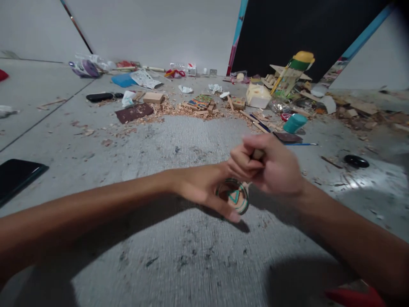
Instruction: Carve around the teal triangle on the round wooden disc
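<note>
Disc (pixel 235 197) lies in closed grip of left hand (pixel 201 187), below right hand (pixel 275 168) clenching stick (pixel 257 154).

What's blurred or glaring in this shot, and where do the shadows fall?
Head view: the right hand is motion-blurred, the left hand and the painted wooden piece it grips sharper; glare whitens the floor at right; arm shadows fall toward the camera.

The floor (pixel 179 140) is rough, matt concrete. The painted disc (pixel 234 197) and pale stick (pixel 257 154) look wooden; the phone (pixel 15 175) glossy, the cup (pixel 294 123) smooth plastic.
</note>
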{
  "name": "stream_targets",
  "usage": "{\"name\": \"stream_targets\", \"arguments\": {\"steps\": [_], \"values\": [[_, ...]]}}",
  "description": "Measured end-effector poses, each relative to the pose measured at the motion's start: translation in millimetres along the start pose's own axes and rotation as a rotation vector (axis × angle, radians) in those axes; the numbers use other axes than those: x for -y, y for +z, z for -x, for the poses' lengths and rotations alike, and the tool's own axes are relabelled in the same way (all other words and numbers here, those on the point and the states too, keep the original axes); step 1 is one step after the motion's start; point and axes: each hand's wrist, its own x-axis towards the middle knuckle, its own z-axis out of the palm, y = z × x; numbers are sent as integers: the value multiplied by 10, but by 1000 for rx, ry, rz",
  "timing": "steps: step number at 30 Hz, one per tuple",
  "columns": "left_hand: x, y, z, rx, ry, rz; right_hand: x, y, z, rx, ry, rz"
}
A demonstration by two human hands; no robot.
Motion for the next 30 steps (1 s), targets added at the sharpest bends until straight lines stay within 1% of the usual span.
{"name": "stream_targets", "arguments": {"steps": [1, 3, 5, 6, 7, 8, 9, 10, 11, 12, 13, 14, 15, 16, 18, 20, 22, 24, 26, 28, 29, 30], "values": [[-4, 53, 36, 58, 1, -51, 67, 9, 28, 15, -11, 11], [-15, 143, 102, 101, -50, -205, 176, 15, 69, 16, -51, 107], [-59, 164, 173, 59, -132, -329, 234, 12, 89, 12, -83, 182], [-97, 133, 212, 45, -159, -366, 245, 9, 92, 4, -103, 194], [-144, 70, 254, 38, -181, -399, 247, 6, 92, -13, -129, 190], [-194, -26, 300, 32, -196, -489, 244, 2, 88, -40, -163, 177], [-242, -148, 351, 66, -186, -609, 240, -2, 84, -75, -209, 161], [-284, -291, 407, 91, -138, -725, 236, -6, 79, -113, -257, 151], [-316, -443, 467, 65, -122, -820, 234, -11, 74, -152, -293, 150], [-335, -594, 528, -7, -104, -843, 232, -16, 69, -187, -313, 156], [-344, -733, 589, -63, -179, -819, 229, -22, 65, -214, -320, 167], [-344, -853, 647, -185, -228, -730, 224, -28, 62, -231, -322, 177], [-339, -947, 696, -317, -260, -551, 215, -34, 59, -234, -323, 182], [-332, -1013, 736, -404, -281, -355, 203, -41, 57, -232, -327, 184], [-328, -1068, 778, -504, -262, -149, 171, -55, 53, -203, -348, 179], [-348, -1045, 779, -604, -228, -14, 139, -71, 48, -152, -383, 178], [-384, -982, 759, -714, -240, 172, 115, -84, 43, -119, -410, 177], [-414, -911, 740, -801, -310, 364, 99, -93, 40, -105, -424, 174], [-420, -846, 730, -869, -402, 494, 90, -97, 38, -105, -426, 174], [-395, -795, 730, -904, -481, 576, 85, -99, 39, -100, -424, 186], [-375, -774, 733, -888, -507, 583, 83, -99, 40, -102, -419, 194], [-354, -756, 737, -854, -518, 524, 83, -100, 42, -107, -416, 202]]}}
